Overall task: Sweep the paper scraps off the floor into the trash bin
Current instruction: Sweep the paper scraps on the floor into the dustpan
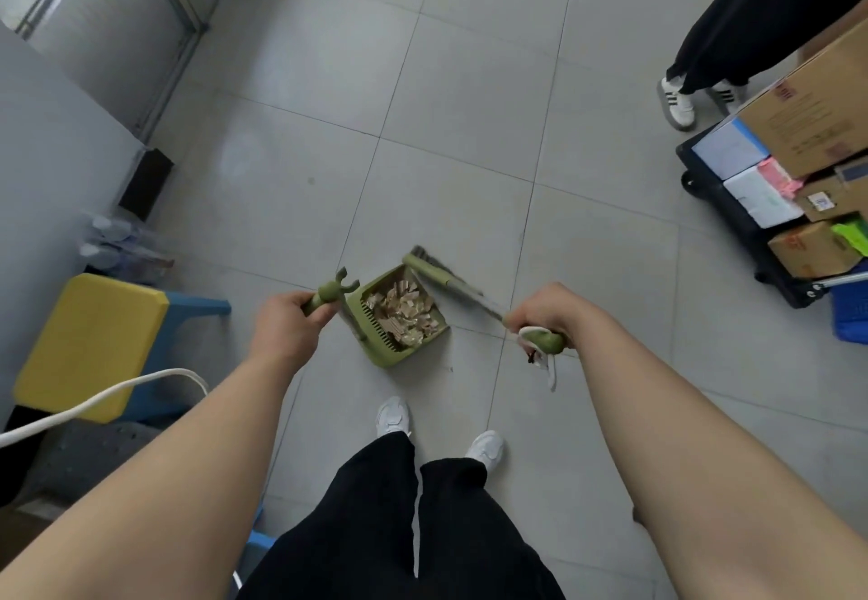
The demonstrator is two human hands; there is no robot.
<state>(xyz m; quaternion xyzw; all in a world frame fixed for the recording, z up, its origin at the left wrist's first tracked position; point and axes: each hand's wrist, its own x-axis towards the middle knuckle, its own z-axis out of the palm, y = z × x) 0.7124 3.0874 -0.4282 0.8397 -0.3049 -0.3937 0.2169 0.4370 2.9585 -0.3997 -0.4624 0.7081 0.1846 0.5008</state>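
**Scraps gathered in the pan, bin not in sight**

Your left hand [286,317] is clenched around the green upright handle [326,291] of the dustpan [399,317], which holds the pan steady on the tiled floor [469,129] just ahead of your shoes [392,414]. Your right hand [540,313] is wrapped around the green top end of the broom [446,284], with a white loop or tag dangling below your fist. The broom slants down and away from you so its head sits at the far edge of the pan, touching or just beside it; I judge that angle lets the bristles push toward you into the pan's mouth.

The paper scraps [399,310] lie piled inside the pan, tan and torn. I see no loose scraps on the nearby tiles, so the sweeping part looks close to done.

No trash bin shows clearly here. A dark box [145,183] stands by the wall at your left, but I cannot tell what it is. To your left sits 1 yellow stool [89,341]; to your right, a cart of cardboard boxes [808,176] with another person's legs beyond it.

Next, I judge, you must carry the pan level so nothing spills.
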